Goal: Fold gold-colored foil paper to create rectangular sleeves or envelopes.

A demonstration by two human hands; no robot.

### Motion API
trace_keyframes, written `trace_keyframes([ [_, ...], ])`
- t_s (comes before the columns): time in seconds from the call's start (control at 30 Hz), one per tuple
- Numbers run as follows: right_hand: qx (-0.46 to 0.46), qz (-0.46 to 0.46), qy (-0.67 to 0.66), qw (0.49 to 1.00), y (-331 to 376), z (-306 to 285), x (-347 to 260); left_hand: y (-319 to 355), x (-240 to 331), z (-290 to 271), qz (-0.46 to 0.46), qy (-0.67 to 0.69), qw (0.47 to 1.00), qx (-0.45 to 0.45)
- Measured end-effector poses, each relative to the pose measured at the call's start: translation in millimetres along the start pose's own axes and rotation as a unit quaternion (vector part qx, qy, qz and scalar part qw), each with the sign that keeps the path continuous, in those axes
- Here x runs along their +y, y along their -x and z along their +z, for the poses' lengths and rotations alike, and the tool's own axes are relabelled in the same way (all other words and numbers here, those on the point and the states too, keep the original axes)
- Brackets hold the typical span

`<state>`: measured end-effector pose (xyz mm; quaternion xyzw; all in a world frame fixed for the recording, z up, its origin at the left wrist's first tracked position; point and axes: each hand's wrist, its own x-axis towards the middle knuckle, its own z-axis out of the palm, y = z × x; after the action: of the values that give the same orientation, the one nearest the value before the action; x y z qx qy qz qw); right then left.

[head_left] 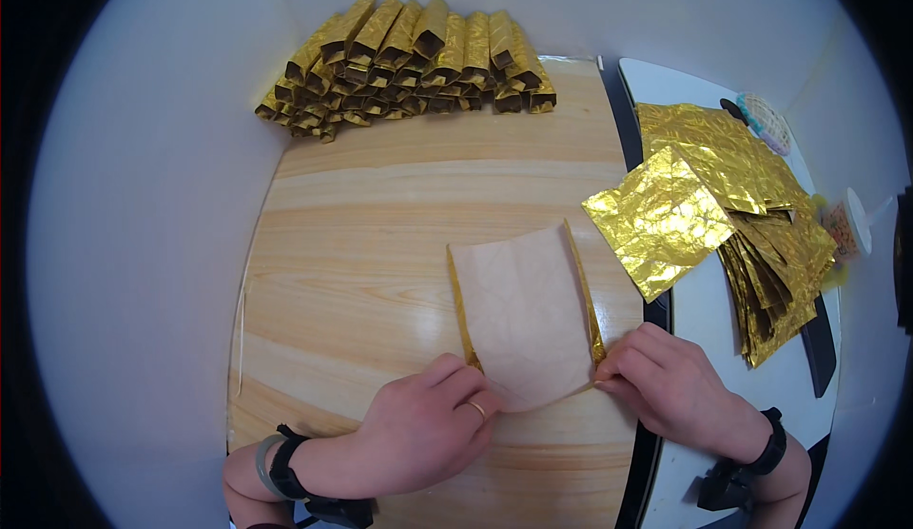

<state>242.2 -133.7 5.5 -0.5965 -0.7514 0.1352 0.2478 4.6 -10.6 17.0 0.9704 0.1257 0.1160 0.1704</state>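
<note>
A sheet of gold foil paper (pixel 528 310) lies with its plain, pale inner face up on the wooden table. Its left and right edges are folded upward, showing thin gold strips. At the near left corner, my left hand (pixel 428 420) pinches the folded edge, fingers closed. My right hand (pixel 666 377) grips the near right corner the same way, thumb and fingertips pressed together on the paper.
Folded gold paper tubes (pixel 409 63) are stacked at the far end of the wooden table (pixel 352 244). On the white surface at right rest a loose gold sheet (pixel 661 220) and piled gold sheets (pixel 732 158). Beyond stand a woven item (pixel 766 125) and a lidded cup (pixel 846 225).
</note>
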Motion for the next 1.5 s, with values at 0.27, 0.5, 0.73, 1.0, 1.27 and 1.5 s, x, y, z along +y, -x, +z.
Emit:
trace_keyframes([
  [0.27,0.017,-0.009,0.006,1.000,0.8,0.6,-2.2,0.1,-0.6,0.6,-0.037,0.048,0.998,-0.015],
  [0.5,0.007,0.025,-0.019,0.999,0.3,-1.7,-2.1,0.0,3.2,-2.4,-0.074,0.165,0.982,-0.054],
  [0.73,0.002,0.075,-0.080,0.994,-1.5,-2.1,-3.1,-1.9,4.5,-0.4,-0.007,0.109,0.993,-0.042],
  [1.0,0.013,0.076,-0.080,0.994,0.3,1.7,-3.5,0.2,2.8,2.4,0.052,0.018,0.996,-0.066],
  [1.27,0.017,0.119,-0.112,0.986,-0.3,2.4,-3.3,-1.7,3.5,3.2,0.091,-0.045,0.989,-0.110],
  [1.5,0.042,0.112,-0.075,0.990,1.2,2.8,0.1,-0.5,7.9,4.9,0.092,-0.073,0.987,-0.111],
])
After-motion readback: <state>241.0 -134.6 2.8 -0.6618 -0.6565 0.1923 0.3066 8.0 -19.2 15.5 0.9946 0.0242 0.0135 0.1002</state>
